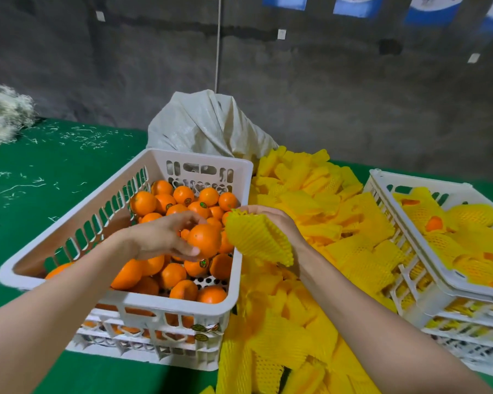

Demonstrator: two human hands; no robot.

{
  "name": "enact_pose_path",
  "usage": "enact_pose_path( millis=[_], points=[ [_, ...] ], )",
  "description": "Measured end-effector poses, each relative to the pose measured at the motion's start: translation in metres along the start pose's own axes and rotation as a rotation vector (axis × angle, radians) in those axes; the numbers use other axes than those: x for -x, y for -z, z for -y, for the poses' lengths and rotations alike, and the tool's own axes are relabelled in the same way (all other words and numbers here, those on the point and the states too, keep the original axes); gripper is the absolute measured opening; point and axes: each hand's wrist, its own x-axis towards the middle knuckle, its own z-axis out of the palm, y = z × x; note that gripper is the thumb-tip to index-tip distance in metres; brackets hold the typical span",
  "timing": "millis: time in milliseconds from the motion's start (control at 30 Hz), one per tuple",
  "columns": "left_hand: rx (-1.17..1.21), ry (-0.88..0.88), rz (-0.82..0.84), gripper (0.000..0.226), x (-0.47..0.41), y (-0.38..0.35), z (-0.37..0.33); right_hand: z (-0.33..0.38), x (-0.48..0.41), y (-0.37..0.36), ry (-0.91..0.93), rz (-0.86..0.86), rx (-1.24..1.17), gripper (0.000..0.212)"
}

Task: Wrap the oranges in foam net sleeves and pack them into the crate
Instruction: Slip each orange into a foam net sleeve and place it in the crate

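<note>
Gripping an orange [204, 240] between thumb and fingertips, the left hand [160, 237] is raised above the white supply crate [154, 303]. The crate holds a heap of loose oranges [182, 200], several with small green stickers. Just beside it, the right hand [276, 220] pinches a yellow foam net sleeve [258, 241] by its upper edge, fingers curled round the top. The sleeve hangs flat and slanted, its near edge almost touching the held orange.

The supply crate sits on a stack of similar white crates [143, 351]; the one beneath also shows oranges through its slots. To the right stands the packing crate [382, 176], also on top of stacked crates, with wrapped oranges [473, 214] lying inside. Orange skin shows at the open ends of some of their sleeves. Between the two stacks, a pile of sleeves [310, 314] spreads over the green surface [40, 172], running from the far side toward the person.

Behind the supply crate slumps a white woven sack [205, 123], and a thin cord [218, 44] hangs down toward it in front of the grey wall [353, 95]. Scraps of pale fibre [91, 135] litter the surface at the left, near a fluffy white heap [0, 112].
</note>
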Motion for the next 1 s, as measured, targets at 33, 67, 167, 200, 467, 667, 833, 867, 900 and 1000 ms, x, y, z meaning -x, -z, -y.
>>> enact_pose_path(
  millis=[33, 67, 167, 200, 467, 667, 833, 867, 900, 1000],
  points=[
    [0.134, -0.025, 0.016, 0.059, 0.001, -0.003, 0.0, 0.002, 0.003, 0.003, -0.011, 0.004, -0.016, 0.027],
    [0.265, -0.076, 0.052, 0.061, 0.002, -0.007, -0.002, 0.002, 0.008, 0.008, -0.038, 0.021, -0.044, 0.028],
    [0.484, -0.178, 0.042, 0.064, 0.004, -0.033, -0.018, 0.001, 0.028, 0.016, -0.135, -0.047, -0.329, 0.073],
    [0.579, -0.201, 0.046, 0.064, 0.004, -0.043, -0.021, 0.002, 0.037, 0.017, -0.096, -0.043, -0.419, 0.076],
    [1.003, -0.113, -0.053, 0.056, -0.003, -0.104, -0.051, 0.028, 0.08, 0.042, -0.08, -0.127, -0.308, 0.053],
    [1.073, -0.066, -0.102, 0.043, -0.017, -0.14, -0.061, 0.027, 0.086, 0.052, 0.029, -0.028, -0.327, 0.02],
    [1.058, -0.12, -0.043, 0.019, -0.024, -0.176, -0.063, 0.02, 0.086, 0.047, 0.071, 0.028, -0.247, 0.018],
    [1.076, -0.127, -0.056, 0.016, -0.027, -0.182, -0.061, 0.019, 0.087, 0.048, 0.097, -0.002, -0.19, 0.019],
    [1.102, -0.126, -0.071, 0.015, -0.029, -0.186, -0.06, 0.018, 0.087, 0.049, 0.135, -0.056, -0.118, 0.02],
    [1.106, -0.132, -0.097, 0.025, -0.031, -0.197, -0.059, 0.012, 0.088, 0.059, 0.317, -0.265, 0.146, 0.022]
  ],
)
